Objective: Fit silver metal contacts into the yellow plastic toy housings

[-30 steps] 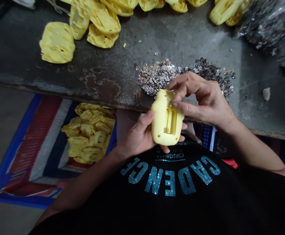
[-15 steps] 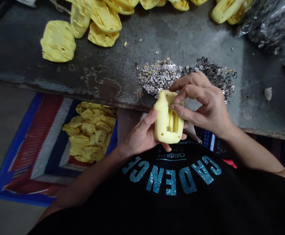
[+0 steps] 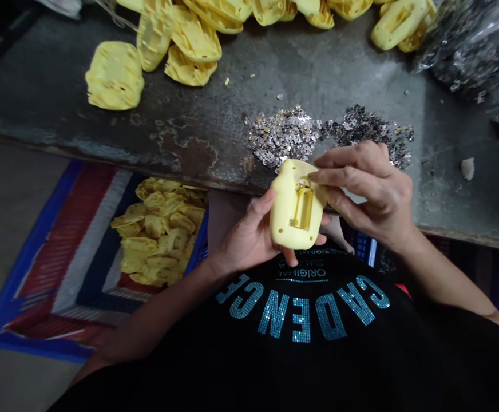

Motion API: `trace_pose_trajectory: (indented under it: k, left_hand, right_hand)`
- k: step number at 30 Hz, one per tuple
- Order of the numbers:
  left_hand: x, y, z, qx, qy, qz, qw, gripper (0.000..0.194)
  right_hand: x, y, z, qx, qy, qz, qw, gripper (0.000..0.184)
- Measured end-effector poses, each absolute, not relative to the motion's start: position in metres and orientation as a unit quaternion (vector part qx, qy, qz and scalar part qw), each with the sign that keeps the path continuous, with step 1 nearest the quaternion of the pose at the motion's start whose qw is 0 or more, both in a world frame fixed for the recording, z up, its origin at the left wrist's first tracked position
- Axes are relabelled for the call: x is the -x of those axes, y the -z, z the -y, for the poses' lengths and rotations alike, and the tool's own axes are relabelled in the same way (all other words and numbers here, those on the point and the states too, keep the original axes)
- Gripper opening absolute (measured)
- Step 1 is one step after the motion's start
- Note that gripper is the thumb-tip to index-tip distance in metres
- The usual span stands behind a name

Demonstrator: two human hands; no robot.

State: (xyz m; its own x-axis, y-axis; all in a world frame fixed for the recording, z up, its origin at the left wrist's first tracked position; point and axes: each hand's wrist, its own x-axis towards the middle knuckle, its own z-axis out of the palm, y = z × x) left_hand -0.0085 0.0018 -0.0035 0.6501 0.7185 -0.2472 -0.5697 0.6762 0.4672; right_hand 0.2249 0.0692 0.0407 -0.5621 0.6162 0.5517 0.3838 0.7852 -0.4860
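Note:
My left hand (image 3: pixel 249 237) grips a pale yellow moulded plastic housing (image 3: pixel 296 205) from below, its thumb along the left side. The housing has a recessed rectangular slot with a small metallic part (image 3: pixel 303 197) at its upper end. My right hand (image 3: pixel 367 191) sits to the right, with thumb and fingertips against the housing's upper right edge. Whether those fingertips pinch a small part is hidden. Behind the housing lie a silver pile of small metal pieces (image 3: pixel 281 137) and a darker one (image 3: pixel 369 127).
Yellow plastic shells (image 3: pixel 114 75) lie along the far side of the worn grey workbench (image 3: pixel 318 74), which has rusty patches near its edge. Plastic bags of metal pieces (image 3: pixel 468 51) sit at upper right. More yellow shells (image 3: pixel 155 232) are heaped below left, beside a striped mat (image 3: pixel 64 263).
My right hand has drawn rightward, its fingertips moving from the slot to the housing's upper right edge. The slot now shows more fully. The housing has stayed in my left hand.

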Motion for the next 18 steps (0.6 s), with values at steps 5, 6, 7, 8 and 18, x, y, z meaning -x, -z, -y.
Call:
trace_pose_trajectory:
  k: [5, 6, 7, 8, 18]
  left_hand:
    - [0.009, 0.001, -0.001, -0.178, -0.355, -0.206, 0.894, 0.106]
    - [0.009, 0.001, -0.002, -0.176, -0.353, -0.204, 0.896, 0.106]
    - [0.009, 0.001, -0.002, -0.174, -0.352, -0.202, 0.897, 0.106]
    - [0.008, 0.000, -0.002, -0.171, -0.353, -0.201, 0.897, 0.106]
    - [0.008, 0.003, -0.004, -0.179, -0.350, -0.196, 0.898, 0.104]
  right_hand:
    - [-0.226, -0.031, -0.067, 0.259, -0.103, 0.884, 0.374, 0.027]
    - [-0.226, -0.030, -0.067, 0.262, -0.105, 0.885, 0.370, 0.030]
    - [-0.226, -0.029, -0.067, 0.267, -0.113, 0.885, 0.364, 0.034]
    - [-0.226, -0.029, -0.068, 0.273, -0.125, 0.885, 0.356, 0.038]
    - [-0.223, -0.028, -0.075, 0.276, -0.133, 0.886, 0.348, 0.040]
